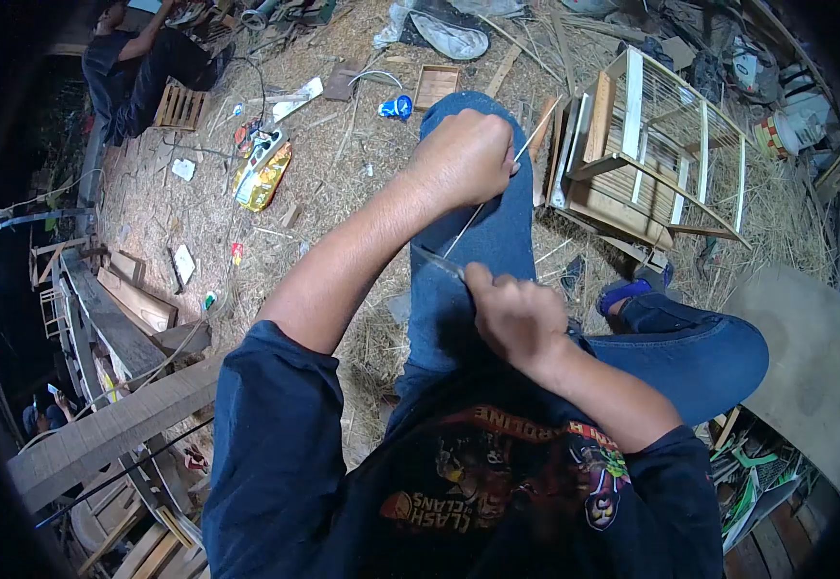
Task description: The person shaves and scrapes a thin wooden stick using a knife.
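Observation:
My left hand (466, 154) is closed in a fist over my knee, gripping a thin bamboo strip (470, 224). One end of the strip sticks out past the fist, up and to the right. Its other end slants down across my thigh toward the blade. My right hand (521, 314), a little blurred, is wrapped round a knife (438, 261), whose handle is hidden by the fingers. The blade points left, close to the strip's lower end; whether they touch I cannot tell.
A slatted wooden cage (666, 145) stands right of my knee. A small wooden box (436, 87), a blue can (396, 107) and a yellow packet (263, 179) lie on the shavings-strewn floor. A wooden beam (121, 425) crosses at left. Another person (135, 68) sits at upper left.

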Demonstrator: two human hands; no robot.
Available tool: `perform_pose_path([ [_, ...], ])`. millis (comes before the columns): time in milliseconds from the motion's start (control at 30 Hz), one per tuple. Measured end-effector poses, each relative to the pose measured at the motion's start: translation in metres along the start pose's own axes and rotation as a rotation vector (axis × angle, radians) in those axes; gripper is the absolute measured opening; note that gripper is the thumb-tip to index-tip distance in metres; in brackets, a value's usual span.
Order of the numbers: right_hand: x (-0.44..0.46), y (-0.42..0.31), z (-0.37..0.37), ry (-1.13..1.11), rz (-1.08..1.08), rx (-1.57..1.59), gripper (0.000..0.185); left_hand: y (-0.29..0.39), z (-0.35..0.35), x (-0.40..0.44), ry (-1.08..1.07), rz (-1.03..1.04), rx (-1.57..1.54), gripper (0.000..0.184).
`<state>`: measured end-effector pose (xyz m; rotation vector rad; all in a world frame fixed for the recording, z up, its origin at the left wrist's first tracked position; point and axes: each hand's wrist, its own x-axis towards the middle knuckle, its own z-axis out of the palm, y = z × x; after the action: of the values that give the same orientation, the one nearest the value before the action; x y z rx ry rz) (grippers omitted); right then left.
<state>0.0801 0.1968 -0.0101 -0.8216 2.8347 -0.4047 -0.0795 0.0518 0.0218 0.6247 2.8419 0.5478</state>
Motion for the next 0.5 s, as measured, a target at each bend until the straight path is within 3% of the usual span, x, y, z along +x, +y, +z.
perform_pose_path([
  [167,-0.008,0.019,-0.009,0.007,-0.073,0.106,0.008,0.003,-0.003,-0.013,0.049,-0.006,0.019,0.025],
  [267,-0.021,0.043,-0.003,0.035,-0.165,0.289,0.018,0.009,-0.008,-0.018,0.036,-0.030,0.077,0.025],
  [333,-0.028,0.053,-0.002,0.048,-0.062,0.488,0.031,0.009,-0.010,-0.019,0.023,-0.037,0.120,0.026],
  [500,-0.029,0.055,-0.014,0.135,0.260,0.851,0.030,0.008,-0.004,-0.031,0.085,0.000,0.079,0.030],
])
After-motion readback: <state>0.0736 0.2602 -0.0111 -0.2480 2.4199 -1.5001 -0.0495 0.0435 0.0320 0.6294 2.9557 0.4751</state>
